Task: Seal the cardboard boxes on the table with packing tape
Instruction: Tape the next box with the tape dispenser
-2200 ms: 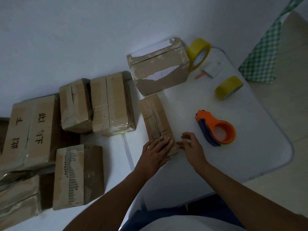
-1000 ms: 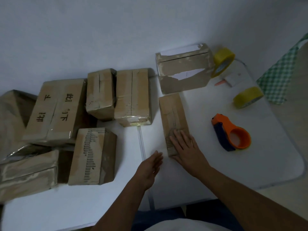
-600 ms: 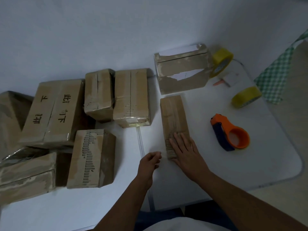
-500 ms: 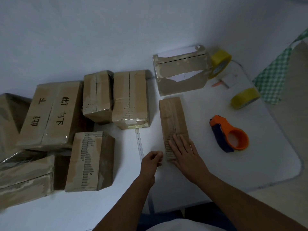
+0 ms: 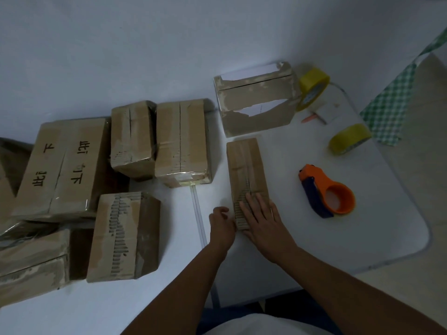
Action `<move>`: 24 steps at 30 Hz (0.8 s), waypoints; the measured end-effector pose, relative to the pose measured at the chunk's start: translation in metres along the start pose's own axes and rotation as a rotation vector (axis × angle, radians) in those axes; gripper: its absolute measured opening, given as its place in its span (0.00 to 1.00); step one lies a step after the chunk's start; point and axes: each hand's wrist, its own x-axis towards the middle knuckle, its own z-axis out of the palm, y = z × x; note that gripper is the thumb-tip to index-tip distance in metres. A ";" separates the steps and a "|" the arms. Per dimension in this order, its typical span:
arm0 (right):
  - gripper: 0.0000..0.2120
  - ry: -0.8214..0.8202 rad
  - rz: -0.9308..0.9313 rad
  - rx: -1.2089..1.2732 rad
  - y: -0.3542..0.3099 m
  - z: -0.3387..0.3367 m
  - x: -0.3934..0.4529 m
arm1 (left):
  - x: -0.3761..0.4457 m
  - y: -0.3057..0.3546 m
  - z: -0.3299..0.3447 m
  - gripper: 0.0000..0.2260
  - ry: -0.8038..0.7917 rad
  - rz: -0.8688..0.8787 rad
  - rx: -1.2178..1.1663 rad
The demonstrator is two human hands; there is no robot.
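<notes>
A narrow cardboard box (image 5: pixel 244 160) lies lengthwise on the white table (image 5: pixel 377 228) in front of me. My right hand (image 5: pixel 262 220) rests flat, fingers straight, on the box's near end, over its exposed corrugation. My left hand (image 5: pixel 221 223) sits with curled fingers against the box's near left side; I see nothing in it. An orange tape dispenser (image 5: pixel 326 192) lies to the right of the box, apart from both hands. One yellow tape roll (image 5: pixel 349 140) lies flat behind it and another (image 5: pixel 313 87) stands upright at the back.
A torn box (image 5: pixel 256 105) stands behind the narrow one. Several more boxes crowd the left: two side by side (image 5: pixel 180 141) (image 5: pixel 131 136), a large lettered one (image 5: pixel 60 165), a peeled one (image 5: pixel 121 235). A green checked cloth (image 5: pixel 391 102) hangs at the right.
My left hand left the box top, swung out left, then curled and came back against the box's left side. My right hand moved onto the box's near end and stays flat there.
</notes>
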 end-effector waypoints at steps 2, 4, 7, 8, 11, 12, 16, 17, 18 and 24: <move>0.32 0.003 0.000 0.005 0.001 0.000 0.000 | 0.005 0.005 -0.003 0.09 -0.004 0.009 0.072; 0.31 0.010 0.001 0.013 0.001 -0.001 -0.002 | 0.000 0.005 -0.014 0.07 0.035 -0.007 0.072; 0.31 0.011 -0.005 0.019 0.001 -0.003 -0.001 | -0.009 -0.006 -0.032 0.07 0.064 -0.063 0.047; 0.32 0.005 -0.004 0.022 0.001 -0.003 -0.001 | -0.012 -0.009 -0.035 0.08 0.064 -0.095 0.009; 0.32 -0.011 0.005 0.030 0.001 -0.002 -0.001 | -0.020 -0.011 -0.037 0.08 0.029 -0.153 -0.110; 0.32 -0.018 0.007 0.030 0.001 -0.003 -0.001 | -0.023 -0.007 -0.035 0.08 -0.002 -0.154 -0.158; 0.32 -0.050 0.000 0.034 0.001 -0.003 0.000 | -0.030 0.010 -0.023 0.13 -0.121 -0.058 -0.133; 0.32 -0.056 -0.003 0.036 0.002 -0.002 0.001 | -0.031 0.013 -0.021 0.15 -0.138 -0.013 -0.056; 0.32 -0.060 -0.003 0.039 0.002 -0.002 0.001 | -0.029 0.015 -0.019 0.16 -0.159 0.026 0.021; 0.32 -0.056 -0.001 0.048 0.001 -0.003 0.001 | -0.026 0.013 -0.032 0.25 -0.355 0.116 0.221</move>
